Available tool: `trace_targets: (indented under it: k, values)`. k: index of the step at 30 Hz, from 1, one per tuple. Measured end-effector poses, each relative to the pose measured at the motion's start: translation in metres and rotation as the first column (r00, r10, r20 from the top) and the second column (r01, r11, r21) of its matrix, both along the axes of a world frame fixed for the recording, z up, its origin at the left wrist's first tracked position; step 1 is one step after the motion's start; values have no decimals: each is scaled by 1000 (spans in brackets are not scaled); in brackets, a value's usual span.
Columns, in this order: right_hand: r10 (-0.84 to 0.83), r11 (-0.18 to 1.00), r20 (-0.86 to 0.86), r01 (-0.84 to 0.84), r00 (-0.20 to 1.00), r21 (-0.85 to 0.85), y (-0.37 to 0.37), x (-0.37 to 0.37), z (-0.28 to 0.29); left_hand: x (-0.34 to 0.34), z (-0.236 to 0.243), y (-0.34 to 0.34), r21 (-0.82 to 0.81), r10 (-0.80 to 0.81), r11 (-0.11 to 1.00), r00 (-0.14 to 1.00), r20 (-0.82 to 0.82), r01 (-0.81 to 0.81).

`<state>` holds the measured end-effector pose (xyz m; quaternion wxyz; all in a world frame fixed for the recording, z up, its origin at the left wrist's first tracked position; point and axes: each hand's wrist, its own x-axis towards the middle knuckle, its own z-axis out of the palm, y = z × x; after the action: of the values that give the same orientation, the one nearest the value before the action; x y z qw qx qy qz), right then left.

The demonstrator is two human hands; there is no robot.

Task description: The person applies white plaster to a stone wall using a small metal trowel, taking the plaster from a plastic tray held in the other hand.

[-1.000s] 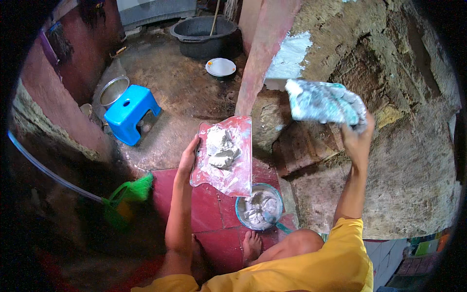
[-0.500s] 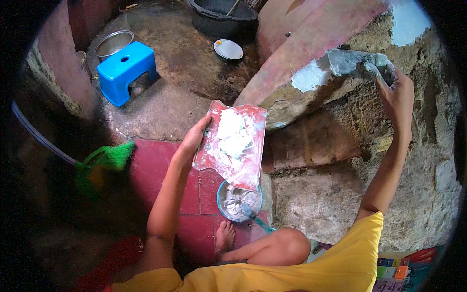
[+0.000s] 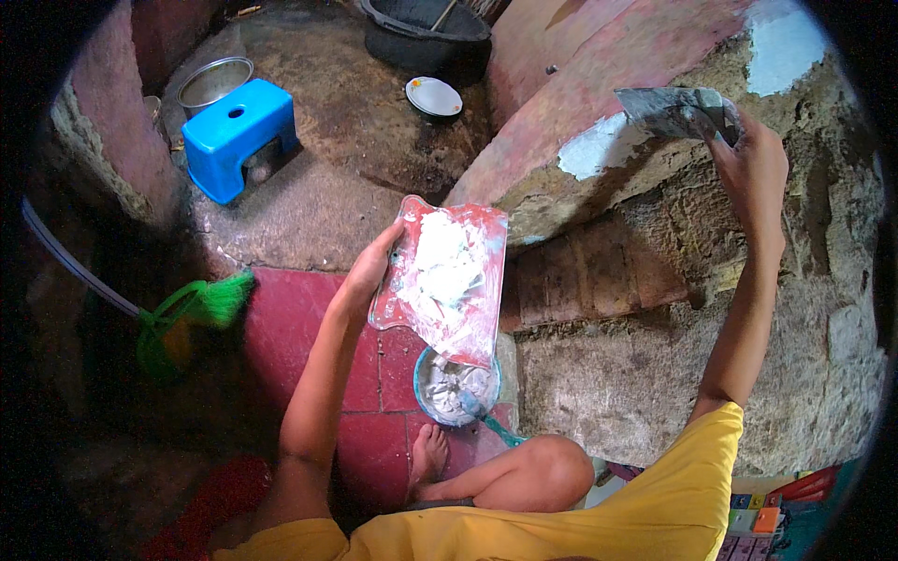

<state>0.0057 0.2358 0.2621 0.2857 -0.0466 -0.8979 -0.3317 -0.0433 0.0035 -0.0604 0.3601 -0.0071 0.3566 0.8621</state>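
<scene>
My left hand grips the left edge of a flat red board smeared with white plaster, held tilted over a small round bowl of the same paste on the red floor. My right hand is raised high and holds a grey trowel blade flat against the rough curved wall, beside a pale patch of fresh plaster. My bent knee and bare foot sit just below the bowl.
A blue plastic stool and a metal pot stand at upper left. A white plate and a dark basin lie at the top. A green broom leans at left. Coarse masonry wall fills the right.
My right hand lifted the trowel from beside the board up to the wall near the pale patch. The board stayed held above the bowl, and my head has tilted.
</scene>
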Motion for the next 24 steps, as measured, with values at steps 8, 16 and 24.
trace_targets:
  k: [8, 16, 24]
  values:
    - [17, 1000, -20, -16, 1000, 21, -11, -4, -2, 1, -3, 0, 79, 13, 997, 1000, -6, -13]
    - [88, 991, 35, -91, 996, 102, -35, -15, 2, 0, -1, 2, 75, -24, 997, 998, 53, 20]
    - [90, 992, 55, -95, 994, 84, -33, -24, 7, -3, -12, 4, 81, -44, 996, 999, 26, 42]
